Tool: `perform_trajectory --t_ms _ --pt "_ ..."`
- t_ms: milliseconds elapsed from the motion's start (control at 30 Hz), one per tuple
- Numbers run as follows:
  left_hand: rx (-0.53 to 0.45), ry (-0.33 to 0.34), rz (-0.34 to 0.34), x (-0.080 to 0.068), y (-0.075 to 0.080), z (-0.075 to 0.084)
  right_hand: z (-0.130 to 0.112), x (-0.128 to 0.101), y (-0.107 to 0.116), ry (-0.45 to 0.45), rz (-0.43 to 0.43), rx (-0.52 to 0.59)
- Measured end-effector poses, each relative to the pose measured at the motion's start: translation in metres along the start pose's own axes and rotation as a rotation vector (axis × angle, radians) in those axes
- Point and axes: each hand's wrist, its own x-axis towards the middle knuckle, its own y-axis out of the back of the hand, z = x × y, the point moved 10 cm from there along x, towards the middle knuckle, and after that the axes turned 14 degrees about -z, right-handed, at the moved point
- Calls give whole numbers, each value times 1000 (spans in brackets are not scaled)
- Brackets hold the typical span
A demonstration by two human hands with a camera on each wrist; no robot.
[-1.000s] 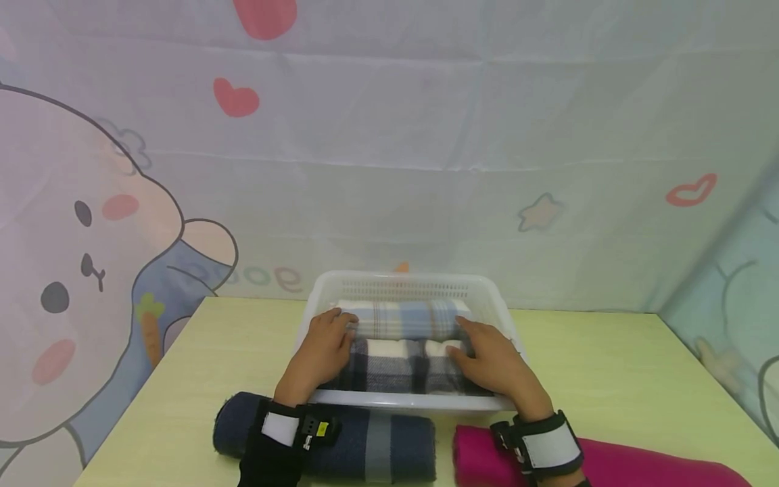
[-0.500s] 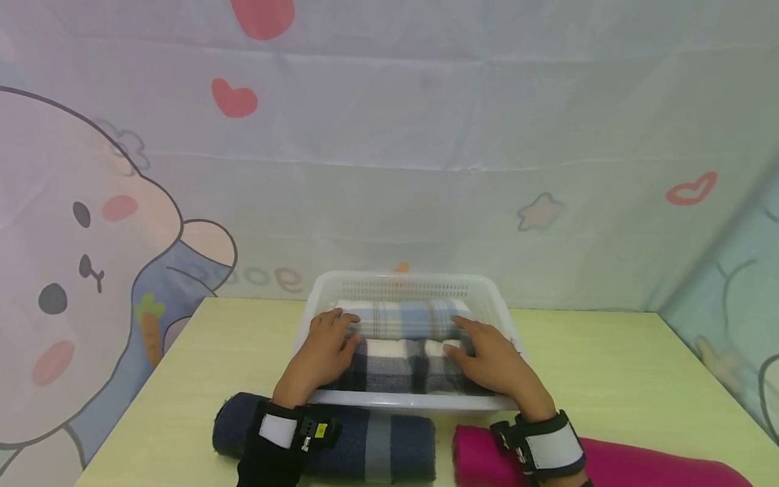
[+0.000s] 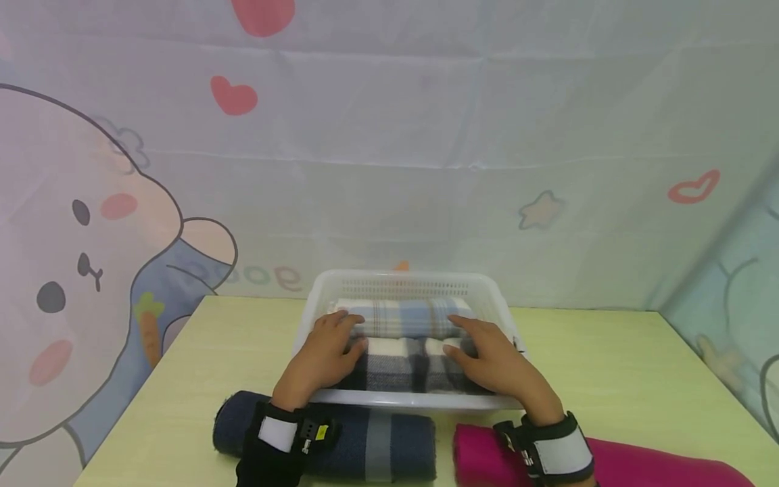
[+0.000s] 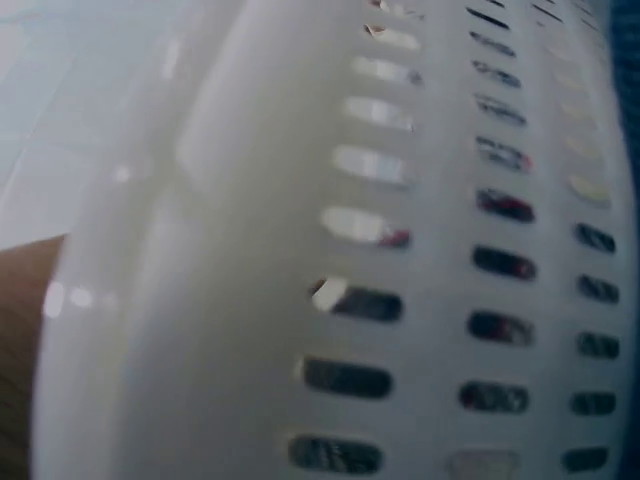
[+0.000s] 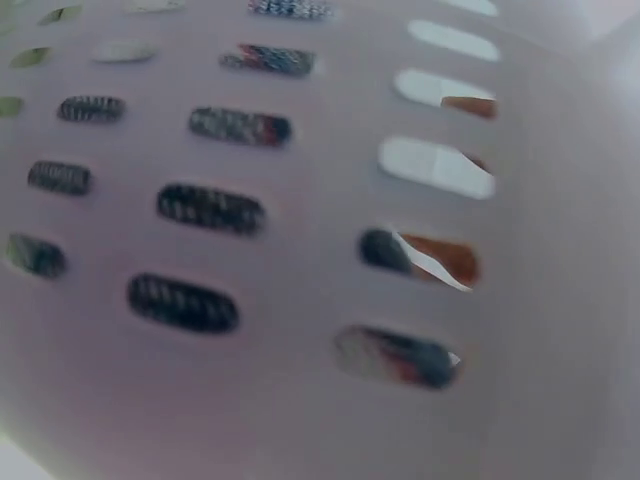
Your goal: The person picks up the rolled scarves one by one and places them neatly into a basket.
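Observation:
A white slotted basket (image 3: 403, 282) stands on the table, holding two rolled cloths. A light blue plaid roll (image 3: 402, 316) lies at the back. A dark navy and white plaid roll (image 3: 398, 368) lies in front of it. My left hand (image 3: 327, 350) rests flat on the left ends of both rolls, fingers nearly straight. My right hand (image 3: 485, 355) lies the same way on their right ends. Both wrist views are blurred and show only the basket wall (image 4: 400, 250) (image 5: 250, 300) close up, with plaid cloth behind the slots.
On the yellow-green table (image 3: 608, 365), a navy roll with a grey stripe (image 3: 365, 443) lies in front of the basket under my left wrist. A magenta roll (image 3: 639, 467) lies at the front right. A cartoon-printed backdrop hangs behind.
Both hands have shifted only slightly on the rolls; my left thumb slid a little inward onto the dark plaid roll. The basket and rolls have stayed in place.

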Motion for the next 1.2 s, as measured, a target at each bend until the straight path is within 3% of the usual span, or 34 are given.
perform_trajectory --t_ms 300,567,867,1200 --pt "64 -16 -13 -2 1 17 -4 -9 3 31 -8 -10" --pt "79 2 -35 -3 -2 19 -6 -10 1 55 -25 -10" --pt "127 -70 -17 -6 3 40 -15 -14 6 71 -45 -14" --pt "162 -89 -24 -9 4 51 -19 -19 0 82 -67 -24"
